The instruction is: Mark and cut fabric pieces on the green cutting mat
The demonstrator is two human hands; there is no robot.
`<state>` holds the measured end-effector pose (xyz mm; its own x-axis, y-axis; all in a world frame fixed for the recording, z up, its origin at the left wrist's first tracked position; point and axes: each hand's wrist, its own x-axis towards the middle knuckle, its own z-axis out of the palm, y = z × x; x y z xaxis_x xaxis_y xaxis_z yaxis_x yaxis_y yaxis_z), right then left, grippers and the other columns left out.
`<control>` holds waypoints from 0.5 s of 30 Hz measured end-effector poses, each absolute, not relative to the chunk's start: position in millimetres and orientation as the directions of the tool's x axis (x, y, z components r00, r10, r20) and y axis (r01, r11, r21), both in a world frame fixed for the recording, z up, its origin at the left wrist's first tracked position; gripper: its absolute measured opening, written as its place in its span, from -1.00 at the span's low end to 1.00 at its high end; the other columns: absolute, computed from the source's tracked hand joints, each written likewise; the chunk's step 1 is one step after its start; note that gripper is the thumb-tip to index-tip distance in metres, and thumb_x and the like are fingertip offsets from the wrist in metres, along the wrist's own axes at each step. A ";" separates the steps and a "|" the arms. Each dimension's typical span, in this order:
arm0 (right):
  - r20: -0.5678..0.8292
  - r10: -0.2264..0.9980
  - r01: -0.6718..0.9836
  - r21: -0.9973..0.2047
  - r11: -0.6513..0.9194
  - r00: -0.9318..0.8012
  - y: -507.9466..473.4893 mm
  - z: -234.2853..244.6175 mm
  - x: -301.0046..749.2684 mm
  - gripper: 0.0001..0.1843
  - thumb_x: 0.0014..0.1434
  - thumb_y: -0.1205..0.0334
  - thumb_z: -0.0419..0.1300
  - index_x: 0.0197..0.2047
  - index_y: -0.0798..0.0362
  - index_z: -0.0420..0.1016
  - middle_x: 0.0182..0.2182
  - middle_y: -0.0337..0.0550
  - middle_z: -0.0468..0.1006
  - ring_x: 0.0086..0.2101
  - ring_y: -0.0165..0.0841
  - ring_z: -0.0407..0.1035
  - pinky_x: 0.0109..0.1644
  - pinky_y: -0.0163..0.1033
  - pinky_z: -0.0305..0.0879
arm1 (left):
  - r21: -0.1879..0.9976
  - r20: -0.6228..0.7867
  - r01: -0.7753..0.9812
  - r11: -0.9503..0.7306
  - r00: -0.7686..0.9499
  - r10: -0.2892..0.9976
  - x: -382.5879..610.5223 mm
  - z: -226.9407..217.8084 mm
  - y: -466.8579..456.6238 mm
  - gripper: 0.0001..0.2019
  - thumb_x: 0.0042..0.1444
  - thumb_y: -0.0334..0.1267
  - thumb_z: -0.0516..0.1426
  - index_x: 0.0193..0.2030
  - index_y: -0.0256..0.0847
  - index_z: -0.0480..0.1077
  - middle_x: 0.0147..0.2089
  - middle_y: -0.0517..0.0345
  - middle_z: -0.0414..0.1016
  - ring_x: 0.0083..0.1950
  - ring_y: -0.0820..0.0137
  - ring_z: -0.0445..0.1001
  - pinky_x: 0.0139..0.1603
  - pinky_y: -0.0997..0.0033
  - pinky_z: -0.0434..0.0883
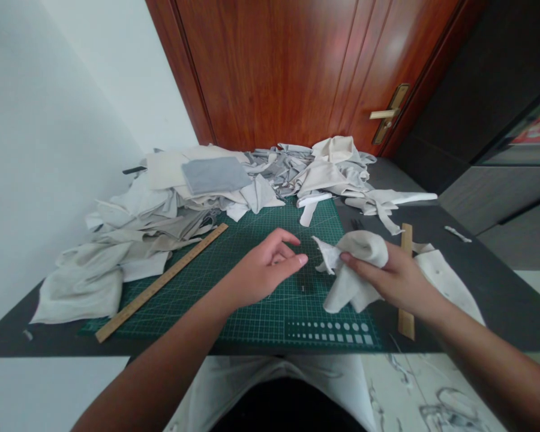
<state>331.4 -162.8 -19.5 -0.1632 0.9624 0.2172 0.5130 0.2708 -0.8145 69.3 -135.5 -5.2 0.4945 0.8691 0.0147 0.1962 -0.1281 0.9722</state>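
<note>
My right hand (389,273) is closed on a crumpled off-white fabric piece (355,285), thumb on top, with loose ends hanging below and to the left. To the left of that cloth, my left hand (276,264) hovers over the green cutting mat (252,321); its fingers are curved and apart, with nothing in them. A small dark tool (303,279) lies on the mat between the two hands, partly in shadow, its kind unclear. Beside my right wrist a short wooden ruler (406,324) lies partly under the arm.
A long wooden ruler (162,282) slants across the mat's left side. Heaped fabric scraps (148,204) line the left and back, a grey-blue piece (216,175) on top. More cloth (447,279) lies right of my right arm. A wooden door (274,72) stands behind the black table (499,300).
</note>
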 end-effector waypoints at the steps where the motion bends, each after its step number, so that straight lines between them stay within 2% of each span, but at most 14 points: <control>1: 0.267 0.948 0.535 -0.782 0.319 -0.175 -165.3 -19.4 325.2 -0.74 0.31 -0.03 0.24 -0.17 -0.01 0.53 -0.38 -0.15 0.59 -0.41 -0.27 0.44 -0.33 -0.20 0.36 | 0.987 -0.031 0.150 -0.060 0.539 0.842 72.9 -7.2 -137.9 -0.68 0.21 -0.06 0.22 0.00 -0.16 0.34 -0.24 0.16 0.51 -0.21 0.36 0.52 -0.17 0.33 0.44; 4: 0.361 0.887 0.538 -0.705 0.462 -0.288 -171.2 -19.8 302.7 -0.85 0.30 0.11 0.25 -0.16 0.00 0.53 -0.34 -0.15 0.59 -0.36 -0.29 0.44 -0.26 -0.22 0.35 | 0.998 -0.065 0.024 0.063 0.595 0.801 84.8 -18.2 -143.1 -0.69 0.17 -0.07 0.27 -0.07 -0.20 0.40 -0.18 0.12 0.55 -0.17 0.35 0.53 -0.14 0.32 0.47; 6: 0.344 0.868 0.482 -0.729 0.487 -0.357 -173.2 -20.2 290.2 -0.86 0.30 0.15 0.24 -0.12 0.00 0.54 -0.30 -0.15 0.61 -0.33 -0.30 0.45 -0.23 -0.23 0.35 | 0.997 -0.049 -0.027 0.078 0.561 0.826 88.6 -26.6 -143.0 -0.72 0.16 -0.09 0.29 -0.12 -0.22 0.44 -0.18 0.13 0.56 -0.15 0.35 0.54 -0.11 0.32 0.49; 8: 0.295 0.890 0.422 -0.798 0.429 -0.347 -173.2 -19.9 284.8 -0.83 0.32 0.11 0.24 -0.12 0.00 0.55 -0.28 -0.15 0.63 -0.31 -0.30 0.47 -0.23 -0.23 0.37 | 0.993 -0.043 -0.074 0.095 0.517 0.855 85.3 -31.7 -139.7 -0.72 0.15 -0.08 0.31 -0.16 -0.24 0.45 -0.19 0.13 0.58 -0.14 0.35 0.56 -0.05 0.29 0.51; 11: 0.230 0.955 0.380 -0.880 0.285 -0.186 -168.8 -17.1 297.8 -0.72 0.30 -0.02 0.25 -0.13 0.01 0.59 -0.25 -0.12 0.66 -0.28 -0.26 0.50 -0.19 -0.19 0.42 | 0.978 -0.068 -0.149 0.149 0.445 0.893 67.3 -27.7 -130.5 -0.67 0.12 -0.08 0.33 -0.11 -0.26 0.44 -0.16 0.08 0.61 -0.11 0.28 0.60 -0.03 0.16 0.56; 15: 0.250 0.949 0.517 -0.848 0.119 0.191 -158.8 -11.6 360.9 -0.65 0.15 -0.09 0.34 -0.22 0.04 0.61 -0.31 -0.08 0.65 -0.31 -0.22 0.49 -0.21 -0.14 0.40 | 0.975 -0.026 -0.206 0.078 0.245 0.969 30.1 -3.1 -118.2 -0.64 -0.01 -0.24 0.37 -0.09 -0.25 0.42 -0.18 0.11 0.60 -0.17 0.24 0.60 -0.19 0.11 0.62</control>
<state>360.9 -158.8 -11.6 0.1909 0.9492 0.2501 0.5168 0.1194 -0.8477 30.1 -118.2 -3.1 0.2449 0.9692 -0.0261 -0.2065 0.0784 0.9753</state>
